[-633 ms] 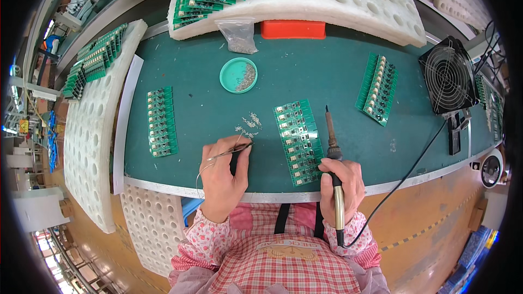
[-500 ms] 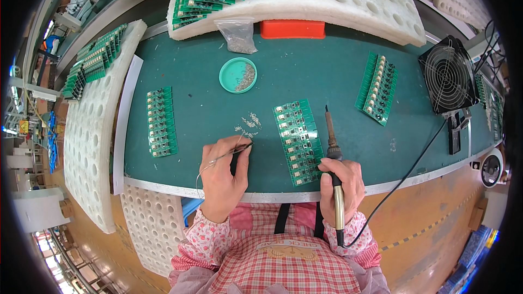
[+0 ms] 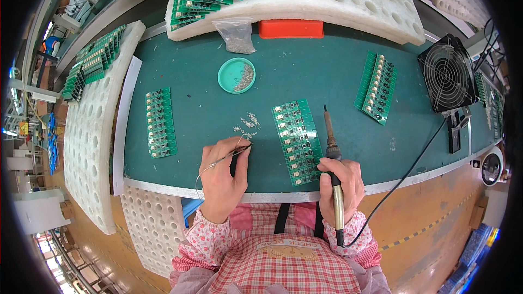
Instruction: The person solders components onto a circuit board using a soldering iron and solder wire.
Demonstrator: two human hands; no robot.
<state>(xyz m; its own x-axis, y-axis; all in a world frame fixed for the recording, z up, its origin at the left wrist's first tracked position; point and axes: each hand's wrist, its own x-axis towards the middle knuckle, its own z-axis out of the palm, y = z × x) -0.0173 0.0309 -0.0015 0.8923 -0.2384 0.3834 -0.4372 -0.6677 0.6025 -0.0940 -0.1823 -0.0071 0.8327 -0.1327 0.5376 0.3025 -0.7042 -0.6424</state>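
My right hand (image 3: 344, 179) is wrapped round a soldering iron (image 3: 330, 130), its tip pointing away from me just right of a green circuit board panel (image 3: 298, 141). The fingers rest by that panel's near right corner. Left of the panel, my left hand (image 3: 224, 171) is closed on a thin dark-tipped tool, which looks like tweezers (image 3: 243, 148). A strand of solder wire (image 3: 210, 166) runs over the same hand and loops down past the wrist. Just beyond its fingertips lies a scatter of tiny pale components (image 3: 249, 122).
A round green dish (image 3: 229, 80) holds more small parts. Behind it are a plastic bag (image 3: 238, 43) and a red box (image 3: 291, 29). Other panels lie left (image 3: 161, 122) and right (image 3: 376, 88). White foam trays (image 3: 338, 0) hold stacked boards. A black fan (image 3: 448, 74) stands right; the iron's cord (image 3: 406, 185) crosses the table edge.
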